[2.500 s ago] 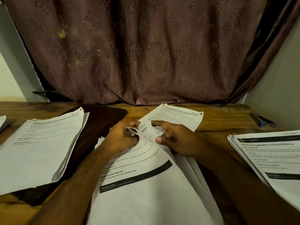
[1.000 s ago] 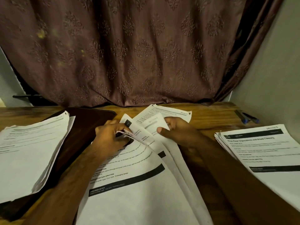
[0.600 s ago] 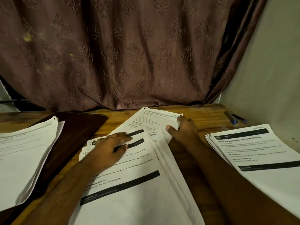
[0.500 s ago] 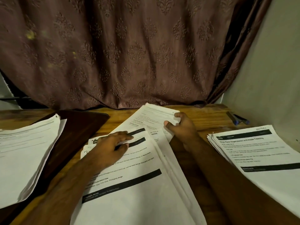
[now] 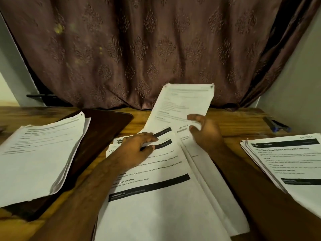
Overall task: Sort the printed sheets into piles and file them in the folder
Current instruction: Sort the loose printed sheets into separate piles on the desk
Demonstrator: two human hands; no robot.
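Left hand [image 5: 139, 148]: flat on the top of the middle pile, fingers stretched out straight, pressing the upper sheets down; gripping nothing.
Right hand [image 5: 205, 131]: pinching the lower right part of a single sheet, thumb on the printed face, fingers curled behind it.
Lifted sheet [image 5: 184, 103]: raised and tilted up off the table, top edge in front of the curtain, lower edge hidden behind both hands and meeting the middle pile.
Middle pile [image 5: 156, 188]: fanned printed sheets straight ahead, black bars across the top sheet, running off the bottom of the view; partly covered by the left forearm.
Left pile [image 5: 40, 157]: stack of printed sheets, resting partly on the folder, right edge curling up.
Folder [image 5: 104, 129]: dark brown, lying flat on the table, mostly hidden under the left pile; far right corner showing bare.
Right pile [image 5: 291, 166]: neat stack with a black header bar, well apart from the middle pile, cut off by the right edge.
Table [image 5: 243, 122]: brown wood, bare strip showing between the piles.
Pens [image 5: 276, 126]: dark, blue-tipped, at the far right of the table, near the wall; exact number hard to tell.
Curtain [image 5: 139, 49]: brown, patterned, hanging behind the table across the whole background.
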